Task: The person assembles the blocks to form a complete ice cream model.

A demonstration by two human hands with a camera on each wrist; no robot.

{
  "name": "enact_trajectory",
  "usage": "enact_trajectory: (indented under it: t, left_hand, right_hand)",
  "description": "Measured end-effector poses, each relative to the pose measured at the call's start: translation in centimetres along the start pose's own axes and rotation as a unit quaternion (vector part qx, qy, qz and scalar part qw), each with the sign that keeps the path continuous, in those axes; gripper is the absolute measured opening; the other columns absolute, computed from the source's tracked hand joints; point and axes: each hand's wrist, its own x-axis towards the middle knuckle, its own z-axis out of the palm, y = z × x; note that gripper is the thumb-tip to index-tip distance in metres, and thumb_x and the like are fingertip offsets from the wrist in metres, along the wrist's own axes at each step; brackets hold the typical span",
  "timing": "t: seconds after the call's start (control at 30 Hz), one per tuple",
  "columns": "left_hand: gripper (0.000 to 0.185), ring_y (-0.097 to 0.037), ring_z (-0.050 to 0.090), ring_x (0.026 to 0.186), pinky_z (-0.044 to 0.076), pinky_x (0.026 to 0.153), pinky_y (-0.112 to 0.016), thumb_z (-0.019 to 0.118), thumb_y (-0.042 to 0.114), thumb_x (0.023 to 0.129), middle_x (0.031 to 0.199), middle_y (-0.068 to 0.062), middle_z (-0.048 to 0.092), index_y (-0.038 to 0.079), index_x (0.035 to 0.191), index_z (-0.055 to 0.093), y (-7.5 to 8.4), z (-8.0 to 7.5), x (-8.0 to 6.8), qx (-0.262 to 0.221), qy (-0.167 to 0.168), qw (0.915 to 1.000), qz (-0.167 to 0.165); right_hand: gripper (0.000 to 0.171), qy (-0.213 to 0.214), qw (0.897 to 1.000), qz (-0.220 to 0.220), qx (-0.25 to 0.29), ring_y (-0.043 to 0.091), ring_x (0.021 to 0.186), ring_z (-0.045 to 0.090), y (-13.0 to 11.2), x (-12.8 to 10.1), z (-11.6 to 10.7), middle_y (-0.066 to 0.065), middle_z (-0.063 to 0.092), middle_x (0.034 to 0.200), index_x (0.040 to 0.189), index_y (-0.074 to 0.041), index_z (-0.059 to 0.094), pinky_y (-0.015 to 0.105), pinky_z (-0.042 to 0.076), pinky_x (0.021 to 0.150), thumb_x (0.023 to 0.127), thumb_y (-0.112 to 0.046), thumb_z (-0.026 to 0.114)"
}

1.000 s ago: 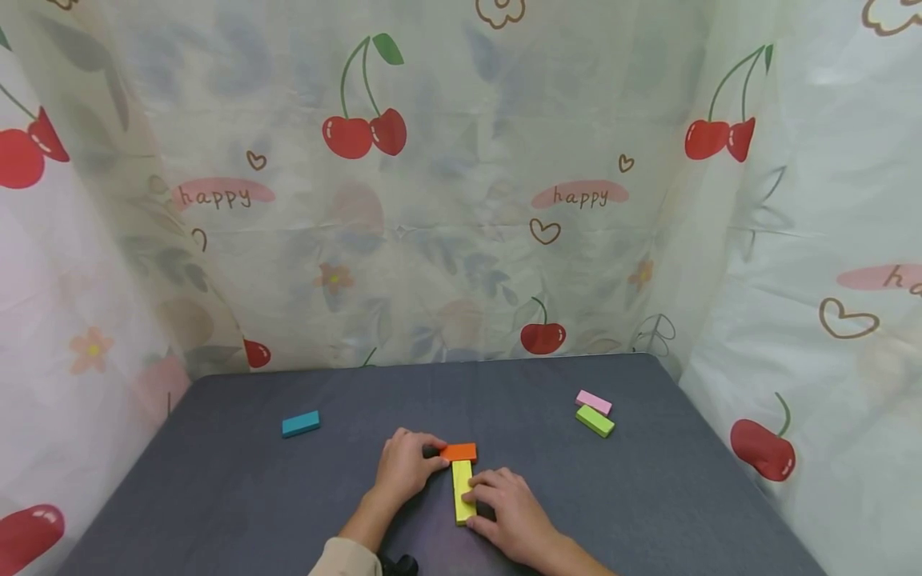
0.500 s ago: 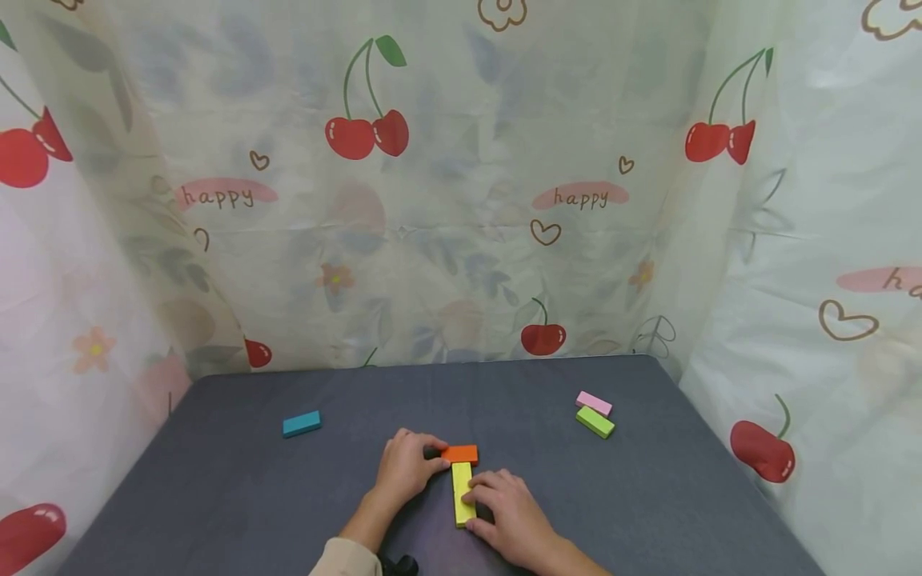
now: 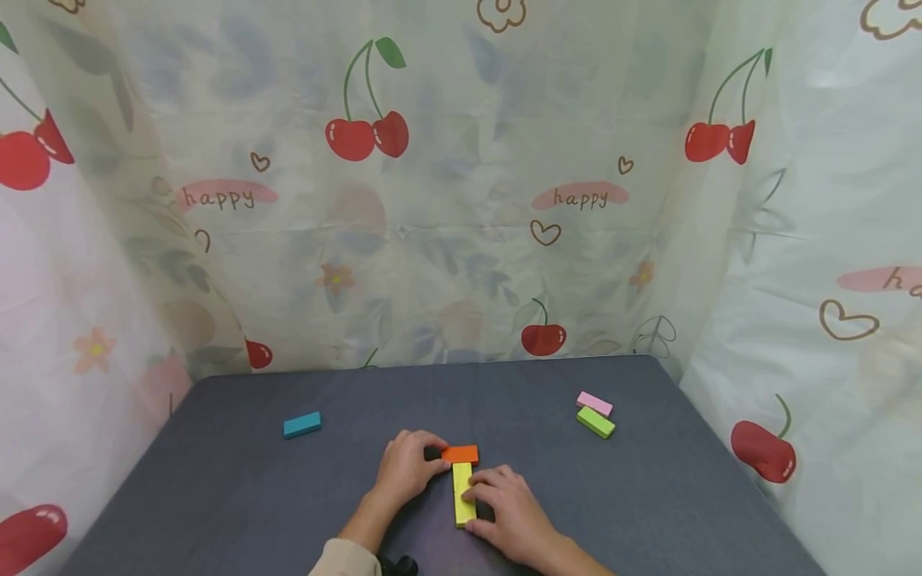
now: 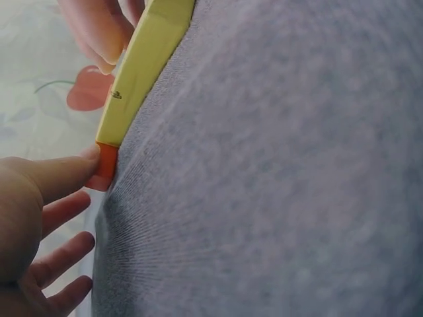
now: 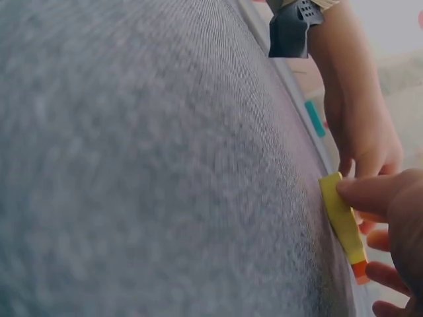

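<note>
Patterned curtain (image 3: 446, 208) surrounds the dark worktop (image 3: 216, 496) at the back and both sides; neither shows a real change against the head views of the past second. Both hands are at the middle of the near part of the worktop. Right hand (image 3: 510, 506): fingers curled over the yellow block (image 3: 463, 480), thumb on it near its close end; I read this as a grip. Compared with half a second ago, its knuckles sit very slightly higher, while the block shows no clear displacement. Left hand (image 3: 405, 466), below a beige sleeve (image 3: 347, 558): thumb and forefinger pinch the left end of the orange block (image 3: 461, 454), the other fingers free of it in the left wrist view; no visible shift here either. The yellow block lies lengthwise, the orange one crosswise at its far end, the two seemingly touching in a T-like layout. Judgement: the near-stillness means the pair is being steadied or finely adjusted, with the join unaltered. Blue block (image 3: 302, 425) lies far left, well apart and unmoved. Likewise unmoved at far right: lime-green block (image 3: 595, 422), with the pink block (image 3: 595, 402) just behind it; contact between them uncertain.
</note>
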Motion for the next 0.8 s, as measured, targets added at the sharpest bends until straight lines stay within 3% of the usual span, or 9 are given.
enact_trajectory:
  t: [0.23, 0.43, 0.8]
  left_hand:
    - [0.035, -0.025, 0.058, 0.104, 0.042, 0.09, -0.05, 0.082, 0.037, 0.077, 0.117, 0.003, 0.067, 0.021, 0.107, 0.076, -0.1, -0.5, -0.3, -0.017, -0.009, 0.9992, 0.035]
    - [0.05, -0.026, 0.054, 0.11, 0.039, 0.093, -0.054, 0.08, 0.043, 0.078, 0.126, 0.003, 0.063, 0.018, 0.12, 0.071, -0.2, -0.9, -1.2, -0.02, -0.046, 0.9958, 0.076]
    - [0.062, -0.024, 0.05, 0.114, 0.038, 0.092, -0.055, 0.075, 0.056, 0.077, 0.135, 0.006, 0.057, 0.027, 0.131, 0.064, 0.7, -1.2, -2.4, -0.019, -0.11, 0.9899, 0.088]
  right_hand:
    - [0.035, 0.036, 0.999, -0.015, 0.024, 0.012, 0.106, 0.051, 0.9, -0.1, -0.5, -0.005, 0.062, 0.12, 0.113, -0.022, 0.072, 0.047, 0.044, 0.091, 0.082, -0.035, 0.077]
    - [0.034, 0.059, 0.998, 0.005, 0.025, 0.017, 0.109, 0.052, 2.0, -0.4, -1.6, 0.001, 0.062, 0.122, 0.114, -0.017, 0.072, 0.05, 0.043, 0.09, 0.084, -0.031, 0.077]
    - [0.03, 0.108, 0.992, 0.063, 0.012, 0.021, 0.109, 0.052, 5.0, -1.9, -2.9, 0.004, 0.064, 0.118, 0.107, -0.015, 0.074, 0.052, 0.041, 0.09, 0.078, -0.021, 0.082]
